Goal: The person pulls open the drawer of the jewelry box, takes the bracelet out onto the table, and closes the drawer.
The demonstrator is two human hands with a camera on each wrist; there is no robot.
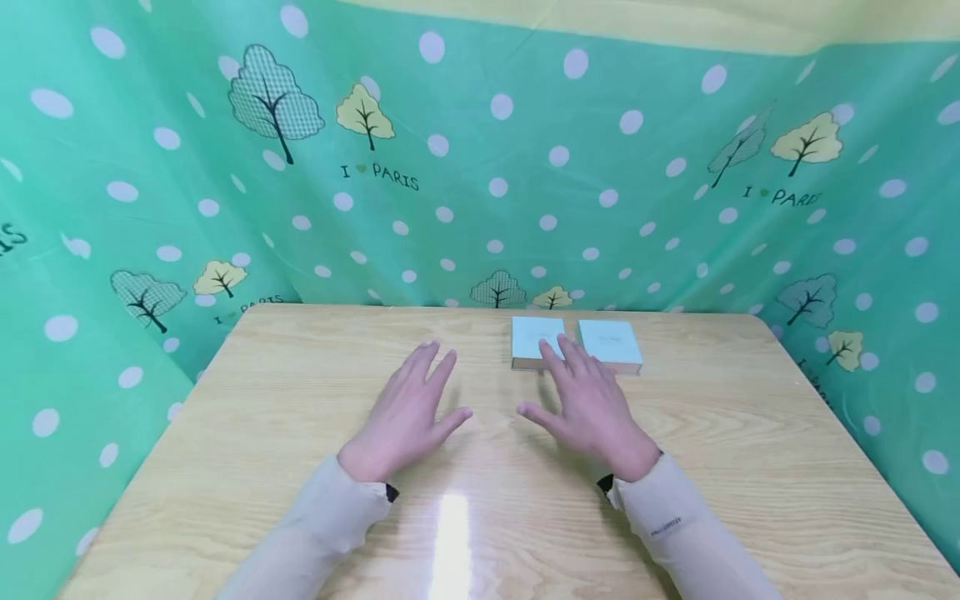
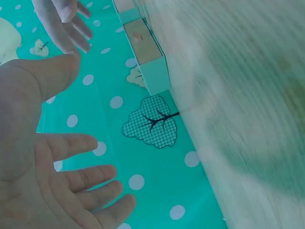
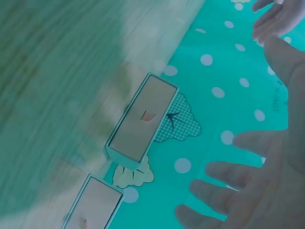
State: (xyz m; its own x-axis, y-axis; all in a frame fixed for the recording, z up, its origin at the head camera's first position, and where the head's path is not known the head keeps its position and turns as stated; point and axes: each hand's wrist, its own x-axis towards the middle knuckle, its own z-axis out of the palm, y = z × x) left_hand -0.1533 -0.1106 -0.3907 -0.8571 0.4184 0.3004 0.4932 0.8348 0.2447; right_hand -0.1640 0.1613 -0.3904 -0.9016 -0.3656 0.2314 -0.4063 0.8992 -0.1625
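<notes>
Two small light-blue boxes stand side by side near the table's back edge in the head view, the left box (image 1: 537, 332) and the right box (image 1: 611, 340). In the right wrist view, the nearer box (image 3: 143, 119) shows a brownish front with a small pinkish mark. My right hand (image 1: 588, 408) hovers in front of the boxes with its fingers spread, its fingertips overlapping them in the head view. To the left, my left hand (image 1: 405, 417) is held above the table, fingers apart and thumb pointing inward. Neither hand holds anything.
The wooden table (image 1: 262, 467) has a bright light reflection near its front. A green dotted curtain (image 1: 465, 192) with printed trees hangs behind and along both sides of the table.
</notes>
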